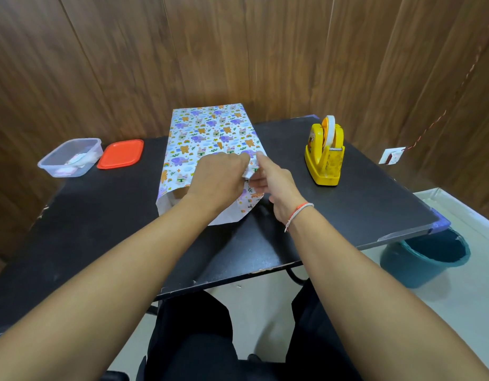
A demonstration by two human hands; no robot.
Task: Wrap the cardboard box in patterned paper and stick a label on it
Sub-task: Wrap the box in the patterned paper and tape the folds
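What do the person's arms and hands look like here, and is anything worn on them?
Both forearms are bare, with no sleeves in view. The left hand wears nothing visible. The right hand is also bare of gloves and rings, but its wrist carries a thin red and white thread bracelet.

This looks like a small office or packing corner rather than a home room. Dark wood-grain wall panels [237,50] close in a plain black desk [347,204] with chipped edges. A yellow tape dispenser [324,154] stands near the desk's far right corner. Beyond the right edge are a wall socket [391,156], a pale floor and a teal bin [424,257].
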